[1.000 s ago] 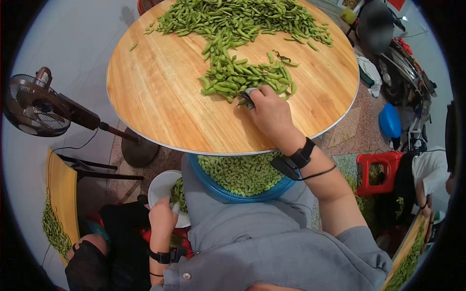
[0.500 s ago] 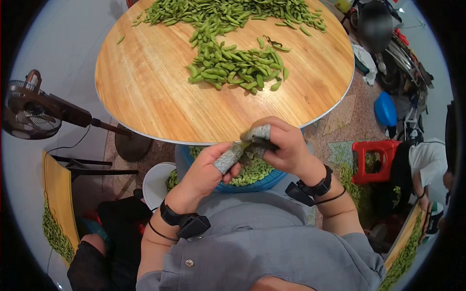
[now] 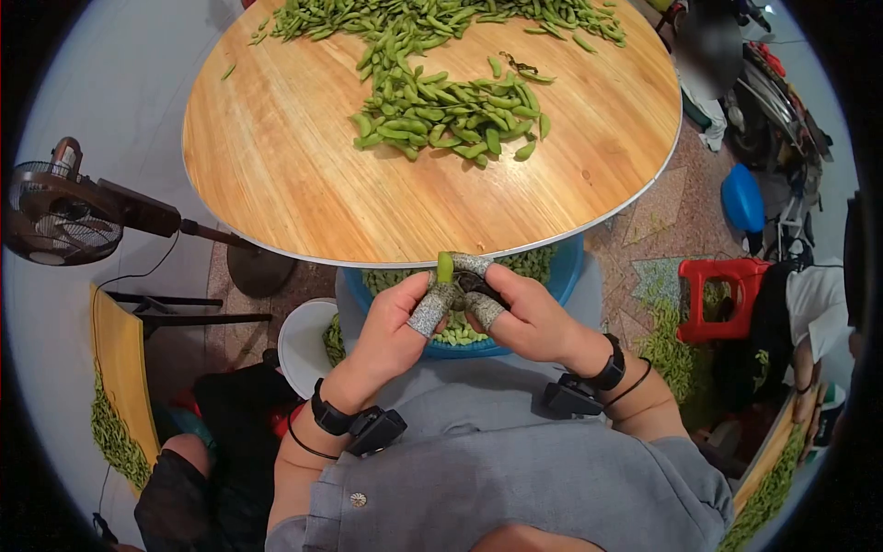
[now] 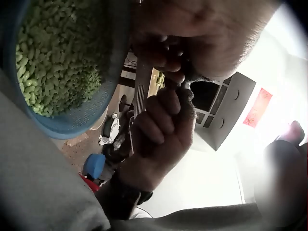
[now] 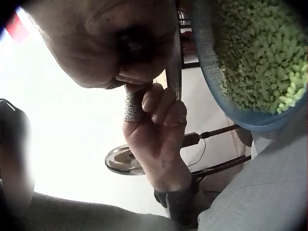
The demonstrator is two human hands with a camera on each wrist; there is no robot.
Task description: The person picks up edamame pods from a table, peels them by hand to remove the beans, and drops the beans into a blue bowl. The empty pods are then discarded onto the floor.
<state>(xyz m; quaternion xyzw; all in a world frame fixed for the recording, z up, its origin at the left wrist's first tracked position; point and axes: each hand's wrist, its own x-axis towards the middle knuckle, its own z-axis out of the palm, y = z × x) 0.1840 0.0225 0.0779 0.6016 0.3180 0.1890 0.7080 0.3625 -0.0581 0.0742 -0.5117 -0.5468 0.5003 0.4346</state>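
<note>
In the head view both hands meet over the blue basin (image 3: 572, 267) of shelled beans at the table's near edge. The left hand (image 3: 391, 324), thumb wrapped in grey tape, pinches a green pod (image 3: 445, 267) that stands upright. Taped too, the right hand (image 3: 533, 317) touches the pod's lower end with thumb and finger; something dark lies in its curled fingers. Both wrist views show the fingertips together, the left hand (image 4: 207, 33) and the right hand (image 5: 120, 38) large at the top, with the pod hidden there.
A heap of pods (image 3: 441, 115) lies on the round wooden table (image 3: 303, 184). A white bucket (image 3: 299, 354) stands left of the basin. Around are a fan (image 3: 64, 216), a red stool (image 3: 690, 299), a blue object (image 3: 742, 198) and other people at the sides.
The right hand has come back from the pods on the table, and the left hand has risen from the white bucket. Over the last half second the hands stay together, the pod now more upright.
</note>
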